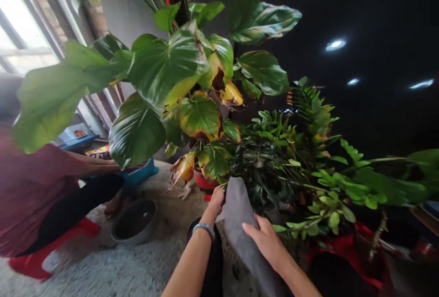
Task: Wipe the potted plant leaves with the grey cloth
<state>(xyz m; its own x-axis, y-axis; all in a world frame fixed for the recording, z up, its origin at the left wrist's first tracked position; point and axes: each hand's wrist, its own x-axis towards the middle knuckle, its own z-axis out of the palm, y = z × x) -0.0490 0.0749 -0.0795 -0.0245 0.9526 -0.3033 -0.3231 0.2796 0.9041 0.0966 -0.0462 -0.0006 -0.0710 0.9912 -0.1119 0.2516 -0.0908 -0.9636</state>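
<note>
Low in the middle, my left hand [216, 202], with a bracelet [204, 230] on its wrist, is closed beside the leaves. What its fingers pinch is too small to tell; a thin stem shows by the fingertips. A long piece of grey cloth [238, 212] stretches down from beside it. My right hand [269, 242] is closed on this cloth, thumb on top, its other fingers partly hidden. Just ahead rises a large-leaved potted plant [168, 66] with several yellow and brown leaves [200, 116]. Its red pot [205, 181] stands behind my left hand.
Bushy green plants [274, 150] crowd the right side, above a red container [343, 251]. At left a person in a dark red shirt [44, 187] sits on a red stool [55, 246]. A grey basin [135, 219] and a blue container [140, 175] are near them. A dark shiny wall [360, 22] stands behind.
</note>
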